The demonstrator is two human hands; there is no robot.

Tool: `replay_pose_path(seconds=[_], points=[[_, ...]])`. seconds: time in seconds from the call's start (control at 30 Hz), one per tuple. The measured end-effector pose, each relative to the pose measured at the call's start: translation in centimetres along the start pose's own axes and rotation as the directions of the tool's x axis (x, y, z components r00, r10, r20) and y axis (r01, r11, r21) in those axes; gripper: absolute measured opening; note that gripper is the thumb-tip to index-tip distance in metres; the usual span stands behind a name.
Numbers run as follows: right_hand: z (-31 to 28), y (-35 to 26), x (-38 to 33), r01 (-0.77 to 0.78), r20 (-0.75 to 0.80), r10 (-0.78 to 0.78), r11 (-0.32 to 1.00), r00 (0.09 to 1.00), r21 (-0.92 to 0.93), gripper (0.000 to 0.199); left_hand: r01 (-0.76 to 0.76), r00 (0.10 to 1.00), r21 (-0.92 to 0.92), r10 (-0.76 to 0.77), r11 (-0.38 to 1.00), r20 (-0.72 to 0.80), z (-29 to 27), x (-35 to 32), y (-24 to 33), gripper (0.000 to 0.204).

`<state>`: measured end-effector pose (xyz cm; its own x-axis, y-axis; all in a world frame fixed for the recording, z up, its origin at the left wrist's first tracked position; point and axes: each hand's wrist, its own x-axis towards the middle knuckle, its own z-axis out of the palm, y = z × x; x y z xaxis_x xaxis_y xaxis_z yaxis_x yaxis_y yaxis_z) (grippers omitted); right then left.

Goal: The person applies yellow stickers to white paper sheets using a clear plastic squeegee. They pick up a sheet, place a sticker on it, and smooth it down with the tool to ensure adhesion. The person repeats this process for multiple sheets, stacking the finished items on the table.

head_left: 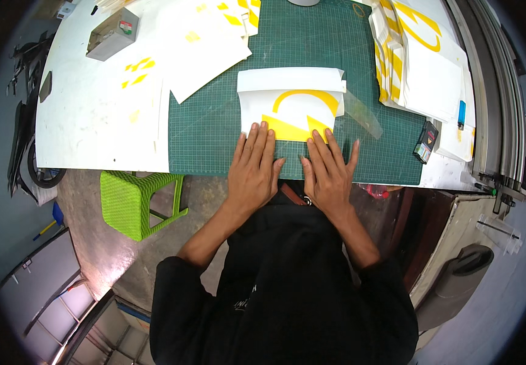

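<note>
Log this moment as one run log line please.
left hand flat on yellow decal sheet | right hand flat beside it, fingertips on sheet | sheet on green cutting mat

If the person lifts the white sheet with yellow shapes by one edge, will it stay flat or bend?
The white sheet would probably droop: it looks thin, and its top part is already folded over. It seems light. Both hands lie flat on its near edge, perhaps because it slides easily on the green cutting mat.

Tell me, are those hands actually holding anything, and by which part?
Nothing is gripped. The left hand and right hand lie flat, fingers pressing the near edge of the white sheet with yellow shapes onto the green cutting mat.
</note>
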<state>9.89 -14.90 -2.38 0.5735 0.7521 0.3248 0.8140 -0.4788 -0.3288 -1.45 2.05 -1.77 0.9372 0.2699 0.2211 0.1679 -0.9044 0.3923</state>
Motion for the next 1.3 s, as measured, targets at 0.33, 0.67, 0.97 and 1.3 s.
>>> replay_pose_path(seconds=[0.33,0.67,0.97,1.3], points=[[0.15,-0.02,-0.33,-0.011,-0.001,0.011,1.000,1.000,-0.006,0.037,-0.001,1.000,-0.003,0.001,1.000,0.007,0.02,-0.22,-0.08,0.057],[0.27,0.03,-0.44,-0.011,-0.003,0.011,1.000,1.000,-0.020,0.035,-0.007,1.000,-0.004,0.007,1.000,-0.002,0.10,-0.31,-0.22,0.057],[0.05,-0.17,-0.22,-0.028,-0.014,0.028,1.000,1.000,-0.001,0.037,-0.009,1.000,0.006,0.009,1.000,0.003,0.08,-0.25,-0.24,0.057],[0.32,0.13,-0.45,-0.004,-0.006,0.004,1.000,1.000,-0.031,0.035,-0.011,1.000,0.007,0.011,1.000,0.006,0.16,-0.42,-0.39,0.060]])
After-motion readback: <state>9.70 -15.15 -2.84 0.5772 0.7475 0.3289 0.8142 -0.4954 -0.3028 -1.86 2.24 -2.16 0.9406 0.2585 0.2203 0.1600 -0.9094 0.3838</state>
